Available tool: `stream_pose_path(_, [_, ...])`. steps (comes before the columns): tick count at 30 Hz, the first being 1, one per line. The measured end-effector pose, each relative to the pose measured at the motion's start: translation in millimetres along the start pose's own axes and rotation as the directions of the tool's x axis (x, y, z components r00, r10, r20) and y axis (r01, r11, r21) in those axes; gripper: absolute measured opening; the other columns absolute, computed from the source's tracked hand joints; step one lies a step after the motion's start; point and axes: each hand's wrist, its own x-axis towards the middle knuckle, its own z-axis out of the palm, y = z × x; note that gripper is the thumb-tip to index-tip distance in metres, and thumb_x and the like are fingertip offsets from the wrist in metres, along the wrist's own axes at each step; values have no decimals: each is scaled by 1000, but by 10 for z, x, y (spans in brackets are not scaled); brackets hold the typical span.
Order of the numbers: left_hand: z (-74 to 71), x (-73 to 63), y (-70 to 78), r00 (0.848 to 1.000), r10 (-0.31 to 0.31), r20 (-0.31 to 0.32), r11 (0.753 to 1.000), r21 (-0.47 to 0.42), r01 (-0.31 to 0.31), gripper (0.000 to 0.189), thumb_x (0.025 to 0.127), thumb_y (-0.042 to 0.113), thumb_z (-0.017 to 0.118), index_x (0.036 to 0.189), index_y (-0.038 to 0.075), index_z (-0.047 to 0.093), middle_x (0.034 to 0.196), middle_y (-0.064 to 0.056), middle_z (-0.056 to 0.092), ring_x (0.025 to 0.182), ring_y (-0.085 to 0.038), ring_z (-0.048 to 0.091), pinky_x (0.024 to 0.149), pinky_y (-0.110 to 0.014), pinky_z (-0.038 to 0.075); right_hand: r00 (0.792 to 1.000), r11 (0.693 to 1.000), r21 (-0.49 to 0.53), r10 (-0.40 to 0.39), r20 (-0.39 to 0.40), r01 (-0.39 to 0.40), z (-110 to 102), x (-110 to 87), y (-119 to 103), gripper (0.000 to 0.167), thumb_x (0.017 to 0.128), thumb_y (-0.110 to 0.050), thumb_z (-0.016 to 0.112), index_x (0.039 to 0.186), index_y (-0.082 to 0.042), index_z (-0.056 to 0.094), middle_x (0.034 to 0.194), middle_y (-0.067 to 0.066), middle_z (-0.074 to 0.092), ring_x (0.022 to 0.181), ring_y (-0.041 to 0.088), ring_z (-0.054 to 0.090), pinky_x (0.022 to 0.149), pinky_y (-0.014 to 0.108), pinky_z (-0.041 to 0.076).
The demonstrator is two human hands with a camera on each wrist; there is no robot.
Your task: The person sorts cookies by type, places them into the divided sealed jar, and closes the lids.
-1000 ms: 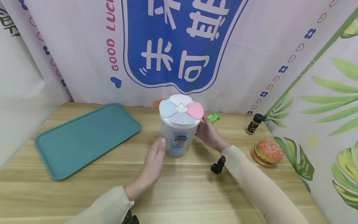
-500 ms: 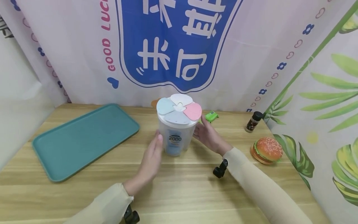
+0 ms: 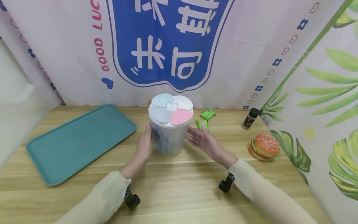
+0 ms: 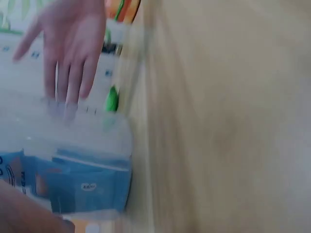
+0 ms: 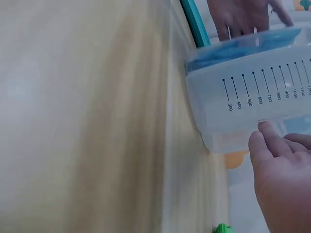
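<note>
A translucent plastic storage jar stands upright on the table, between my two hands. Its lid has four petal-shaped flaps in pale blue, white, grey and pink. Blue packets lie inside, and a printed volume scale runs down one side, seen in the right wrist view. My left hand rests along the jar's left side with fingers extended. On the right side, the fingertips of my right hand reach the wall, fingers straight and thumb raised.
A teal tray lies to the left. Two small green packets sit behind the right hand. A black-capped bottle and a toy hamburger stand farther right. Behind the table hangs a printed cloth.
The jar has turned: its "2000" label swung from the front to the left, and the pink flap came round to the front right. My right hand has drawn back from behind it.
</note>
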Motion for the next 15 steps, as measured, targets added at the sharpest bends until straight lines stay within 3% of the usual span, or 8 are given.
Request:
stream_pose_path(3, [-44,76,-8,1000,-18,4,997,-79,18,79,111,55,2,167,0,14,176,-20,13,165,-35,11,137,-51,10,1000,1000,-10,-24,12,24,54,-88,33,92,107,-69,8,167,2,11,176,19,12,160,43,25,134,54,19])
stream_pose_path(8, [-77,157,-23,999,-52,15,993,-101,54,81,108,63,1,169,11,15,176,-15,17,165,-33,14,137,-52,10,998,997,-33,-66,13,66,172,-226,104,87,110,-63,5,166,3,10,175,22,12,158,47,28,133,58,19])
stream_pose_path(15, [-73,243,-54,997,-59,57,986,-154,68,77,107,65,-2,170,22,3,179,-5,3,167,-26,0,137,-50,-2,993,992,-46,-115,28,116,288,-349,149,85,111,-59,7,164,8,8,173,27,10,156,52,25,131,61,16])
